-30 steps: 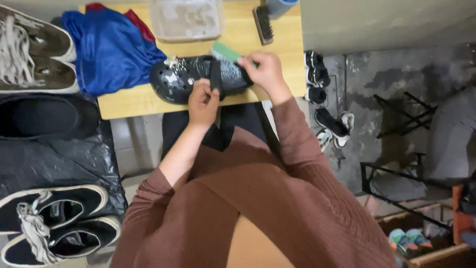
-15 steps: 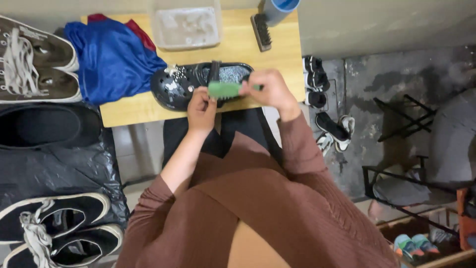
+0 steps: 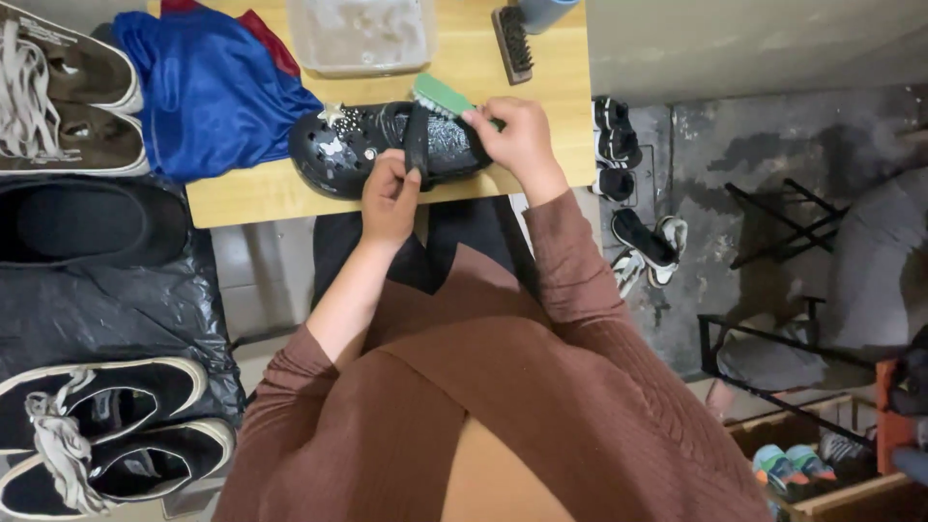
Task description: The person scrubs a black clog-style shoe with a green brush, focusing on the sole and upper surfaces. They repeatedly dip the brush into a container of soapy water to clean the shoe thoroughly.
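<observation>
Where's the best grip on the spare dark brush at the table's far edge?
Grip the dark brush across its long narrow back, coming from above. It lies flat, apparently bristles sideways, with the blue cylinder close on its right, so the left side looks freer.

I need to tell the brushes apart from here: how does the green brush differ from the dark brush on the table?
The green brush is held in the right hand, against the black clog; the dark brush lies untouched near the table's far edge. The green brush's back faces the camera, while the dark brush's bristles show. Both are small, oblong hand brushes.
</observation>
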